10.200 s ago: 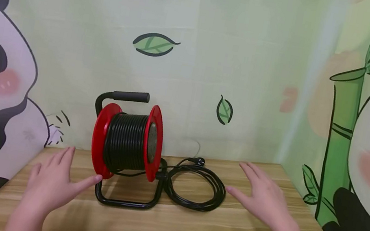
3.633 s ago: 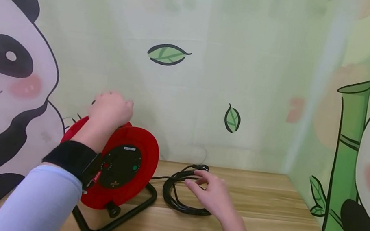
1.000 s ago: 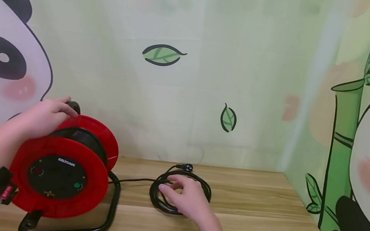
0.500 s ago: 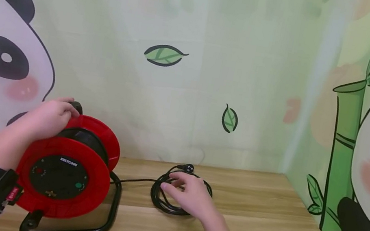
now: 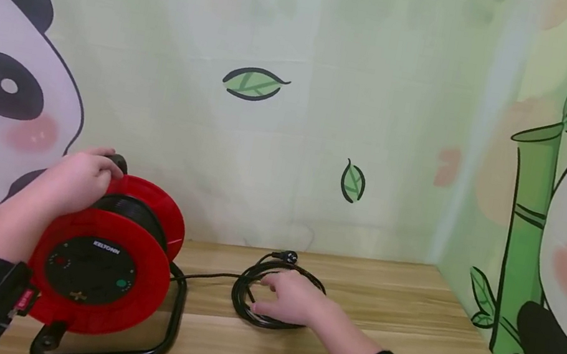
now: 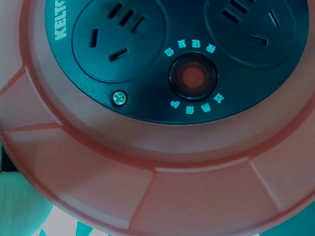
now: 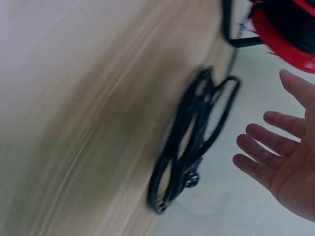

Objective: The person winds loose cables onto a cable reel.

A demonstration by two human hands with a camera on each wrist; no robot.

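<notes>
Reel (image 5: 92, 275) shifted left, nearer | left hand (image 5: 82, 179) grips handle (image 5: 119, 162) | right hand (image 5: 290, 298) uncurled above coil (image 5: 239, 303) | best: steady reel, grasp whole coil

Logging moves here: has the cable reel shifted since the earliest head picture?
Yes: against the upper printed leaf, the cable reel has moved left and toward the person.

The right hand (image 7: 294, 169) hovers near coiled black cable (image 7: 191, 156)

Reads "KELTONN" (image 5: 106, 247) on the black panel (image 5: 90, 272) of the cable reel (image 5: 137, 233) — with Chinese characters (image 6: 196, 44) around the button (image 6: 193, 77).
</notes>
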